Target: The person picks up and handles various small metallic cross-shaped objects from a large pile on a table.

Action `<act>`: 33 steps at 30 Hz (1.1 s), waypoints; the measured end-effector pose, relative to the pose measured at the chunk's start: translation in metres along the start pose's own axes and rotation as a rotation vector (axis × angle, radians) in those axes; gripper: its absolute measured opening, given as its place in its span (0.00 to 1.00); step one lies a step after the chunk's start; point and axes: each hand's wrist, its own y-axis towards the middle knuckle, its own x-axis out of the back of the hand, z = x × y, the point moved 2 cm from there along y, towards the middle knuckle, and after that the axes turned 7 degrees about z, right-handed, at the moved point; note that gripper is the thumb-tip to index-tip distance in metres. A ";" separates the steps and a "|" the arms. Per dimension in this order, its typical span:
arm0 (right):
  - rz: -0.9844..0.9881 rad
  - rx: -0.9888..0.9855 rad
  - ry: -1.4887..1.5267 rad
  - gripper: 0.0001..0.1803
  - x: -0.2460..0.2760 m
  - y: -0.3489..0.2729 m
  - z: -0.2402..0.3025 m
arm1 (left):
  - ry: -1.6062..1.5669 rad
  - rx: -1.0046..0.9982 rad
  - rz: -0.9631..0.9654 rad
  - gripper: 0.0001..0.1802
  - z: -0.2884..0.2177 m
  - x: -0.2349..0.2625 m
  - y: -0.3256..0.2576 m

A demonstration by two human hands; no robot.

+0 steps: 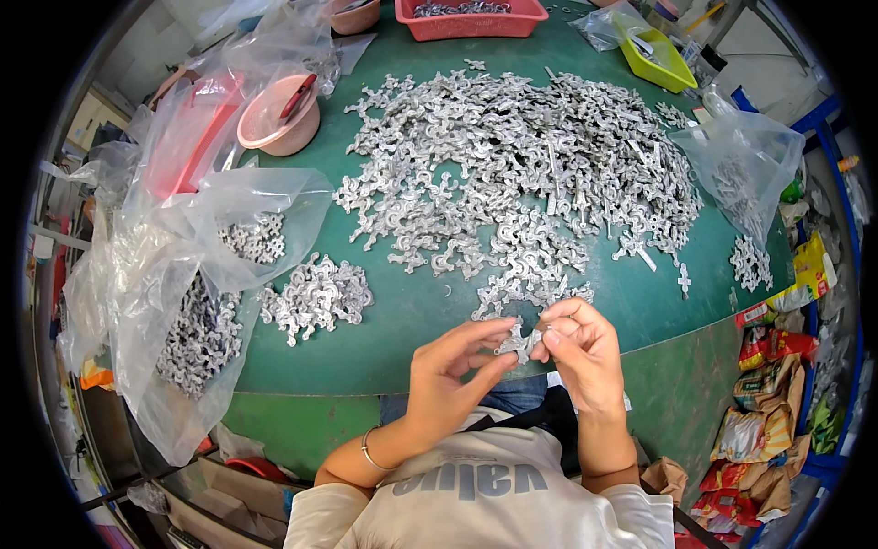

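**Silver metal piece (519, 340) pinched between both hands, near edge**

From my end I see the left hand (453, 371) with thumb and fingertips slightly apart, pinching the left side of the piece; the right hand (583, 357) has thumb and forefinger closer together on its right side, other fingers curled; the piece sits up in front of the torso, over the near edge of the green worktop (407, 316), just short of the large pile (439, 137) of similar silver castings; exact contact under the fingertips is hidden, can't tell.

Around it I have: a small pile (320, 297) to the left, on the worktop; beyond that a clear plastic bag (142, 311) with more castings in it; a pink basin (293, 135) further back, red-handled tool (297, 97) lying across its rim; a red tray (471, 25) at the far side, grey parts inside; a yellow-green tray (666, 69) at far right; nearer on that side a second clear bag (773, 142), with a loose cluster (751, 263) of castings just below it.
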 end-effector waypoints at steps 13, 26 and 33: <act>-0.024 0.224 -0.296 0.13 -0.016 -0.017 0.014 | -0.305 0.114 0.035 0.19 -0.005 0.000 -0.005; -0.051 0.282 -0.286 0.13 -0.018 -0.018 0.014 | -0.217 0.010 0.065 0.21 -0.009 -0.002 -0.007; -0.048 0.281 -0.281 0.09 -0.018 -0.017 0.015 | -0.203 0.051 0.043 0.15 -0.010 -0.003 -0.007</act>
